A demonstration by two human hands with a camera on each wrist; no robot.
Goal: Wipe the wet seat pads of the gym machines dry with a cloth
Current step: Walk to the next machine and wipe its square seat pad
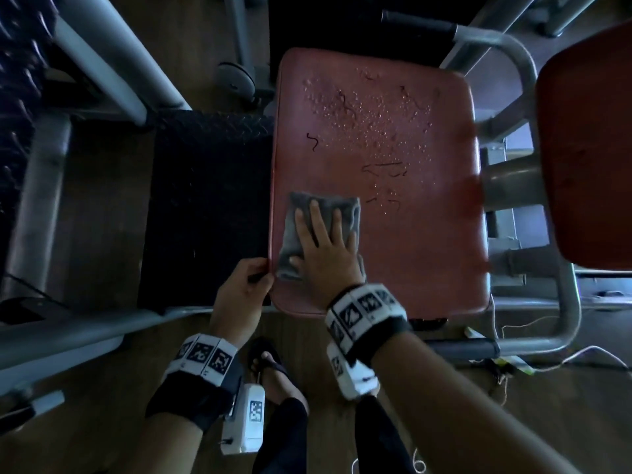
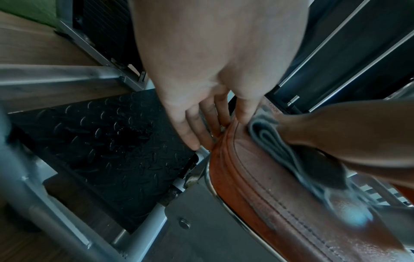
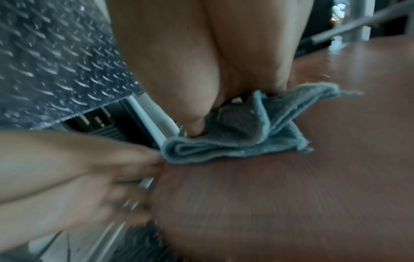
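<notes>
Water droplets [image 1: 369, 118] bead across the far half of the red seat pad [image 1: 410, 251], while the near half looks plain, with thin dark scratch-like marks [image 1: 383, 165] between. On the pad's near left corner lies a folded grey cloth [image 1: 301, 213], its layered fold showing in both wrist views. The right hand [image 1: 325, 244] lies flat on the cloth, fingers straight and spread, palm pressing down, holding nothing curled. The left hand [image 1: 242, 289] is at the pad's left edge: thumb on top near the cloth, fingers bent down along the side seam, gripping the rim of the pad. Left of the seat sits a black tread-plate step [image 1: 205, 206] within grey steel frame tubes [image 1: 102, 63]. On the right, a curved grey handle bar [image 1: 506, 49] and a second red pad [image 1: 588, 148] crowd close beside the seat. Below, a foot in a sandal [image 1: 270, 367] stands on wooden floor [image 1: 102, 422].
</notes>
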